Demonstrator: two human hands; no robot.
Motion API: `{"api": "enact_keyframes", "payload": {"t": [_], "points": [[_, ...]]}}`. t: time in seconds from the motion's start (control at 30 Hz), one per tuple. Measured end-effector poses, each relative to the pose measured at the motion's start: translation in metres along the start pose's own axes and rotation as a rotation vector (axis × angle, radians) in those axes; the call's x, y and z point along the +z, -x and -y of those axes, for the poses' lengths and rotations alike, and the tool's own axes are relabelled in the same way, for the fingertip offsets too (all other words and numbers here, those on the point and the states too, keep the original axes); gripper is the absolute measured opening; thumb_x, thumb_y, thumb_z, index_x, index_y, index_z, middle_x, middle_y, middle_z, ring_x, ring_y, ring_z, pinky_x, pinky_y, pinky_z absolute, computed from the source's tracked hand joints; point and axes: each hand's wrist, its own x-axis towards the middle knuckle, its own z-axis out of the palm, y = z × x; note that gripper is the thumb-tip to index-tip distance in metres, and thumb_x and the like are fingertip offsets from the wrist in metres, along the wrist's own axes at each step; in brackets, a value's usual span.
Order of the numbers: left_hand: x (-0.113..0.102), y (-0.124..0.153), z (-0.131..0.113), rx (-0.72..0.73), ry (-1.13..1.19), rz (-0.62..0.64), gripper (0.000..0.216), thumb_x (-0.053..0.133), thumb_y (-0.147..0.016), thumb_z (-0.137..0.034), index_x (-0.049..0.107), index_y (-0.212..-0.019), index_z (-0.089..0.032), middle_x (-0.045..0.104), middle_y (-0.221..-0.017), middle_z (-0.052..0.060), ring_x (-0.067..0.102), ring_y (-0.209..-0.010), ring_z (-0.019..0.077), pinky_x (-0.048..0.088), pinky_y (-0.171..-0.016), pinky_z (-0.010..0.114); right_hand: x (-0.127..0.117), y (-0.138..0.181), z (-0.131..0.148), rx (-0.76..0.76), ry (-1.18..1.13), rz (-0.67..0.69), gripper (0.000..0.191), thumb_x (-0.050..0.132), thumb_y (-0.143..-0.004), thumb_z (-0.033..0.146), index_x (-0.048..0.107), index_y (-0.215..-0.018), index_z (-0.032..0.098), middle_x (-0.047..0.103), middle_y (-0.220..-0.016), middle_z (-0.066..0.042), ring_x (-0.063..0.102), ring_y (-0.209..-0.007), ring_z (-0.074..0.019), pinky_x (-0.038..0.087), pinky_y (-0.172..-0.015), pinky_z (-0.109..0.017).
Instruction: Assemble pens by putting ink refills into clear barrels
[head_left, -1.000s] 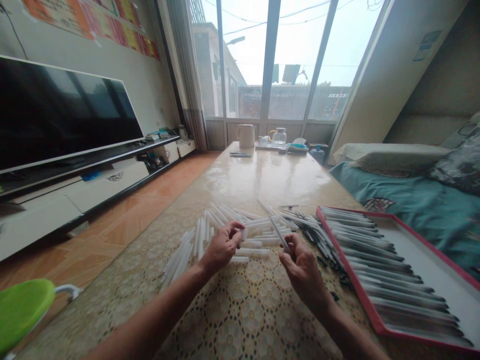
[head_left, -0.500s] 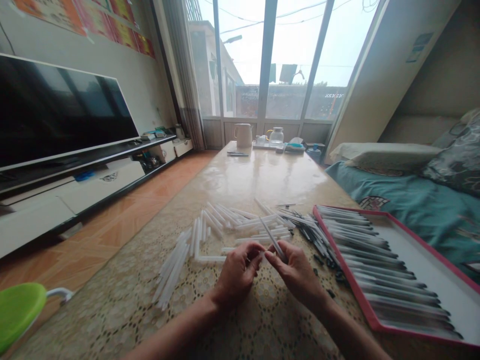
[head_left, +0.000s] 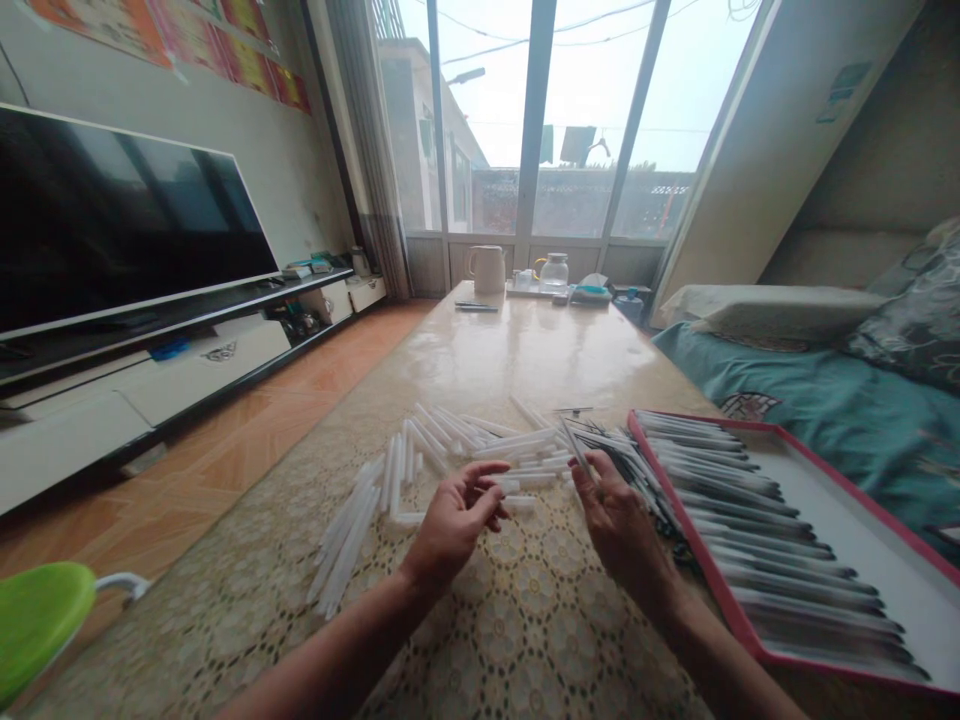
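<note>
My right hand (head_left: 619, 515) is closed around a slim grey pen (head_left: 576, 445), whose thin end points up and away from me. My left hand (head_left: 454, 515) is apart from it, fingers loosely curled and thumb spread, with nothing visible between them. Just beyond both hands lie clear white plastic pen tubes (head_left: 442, 435), some heaped and some in rows. A bundle of tubes (head_left: 349, 545) lies to the left. Dark thin refills (head_left: 634, 465) and small black caps are piled beside my right hand, partly hidden by it.
A pink-rimmed box lid (head_left: 724, 610) holding rows of pens (head_left: 780, 540) stands at the right. At the table's far end are a beige kettle (head_left: 489, 270), a glass jug (head_left: 556, 272) and a tissue pack (head_left: 591, 293). A green stool (head_left: 45, 625) is at the lower left.
My hands, close together before, have moved apart. The right one shifted right and forward with the pen; the left one drew slightly left and its fingers opened.
</note>
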Motion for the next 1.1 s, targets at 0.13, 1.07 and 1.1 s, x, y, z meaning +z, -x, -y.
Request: {"api": "enact_keyframes", "payload": {"t": [0.13,1.07,1.1], "points": [[-0.007,0.005,-0.015,-0.244,0.275,-0.132,0.017,0.062,-0.076,-0.007,0.063,-0.093,-0.011,0.063,-0.070,0.003,0.060,-0.059,0.0091,0.050,-0.059,0.020,0.004,0.010,0.010,-0.194,0.155,0.154,0.030,0.032,-0.094,0.037,0.054,-0.082,0.021,0.063,-0.072,-0.004,0.059,-0.066,-0.0182,0.038,-0.062,-0.027],[-0.013,0.019,0.012,-0.044,0.219,-0.055,0.023,0.072,-0.072,-0.030,0.062,-0.084,-0.013,0.067,-0.065,0.001,0.060,-0.058,0.0100,0.046,-0.051,0.018,0.010,0.019,0.015,-0.440,0.395,0.227,0.011,0.046,-0.091,0.028,0.053,-0.087,0.021,0.062,-0.068,0.002,0.054,-0.055,-0.0125,0.028,-0.053,-0.024],[-0.014,0.019,0.013,-0.049,0.203,-0.044,0.024,0.072,-0.072,-0.032,0.060,-0.083,-0.014,0.065,-0.062,0.000,0.058,-0.054,0.0095,0.043,-0.046,0.017,0.009,0.017,0.015,-0.484,0.444,0.227,0.011,0.047,-0.091,0.027,0.053,-0.085,0.021,0.062,-0.069,0.002,0.054,-0.057,-0.0131,0.028,-0.055,-0.025]]}}
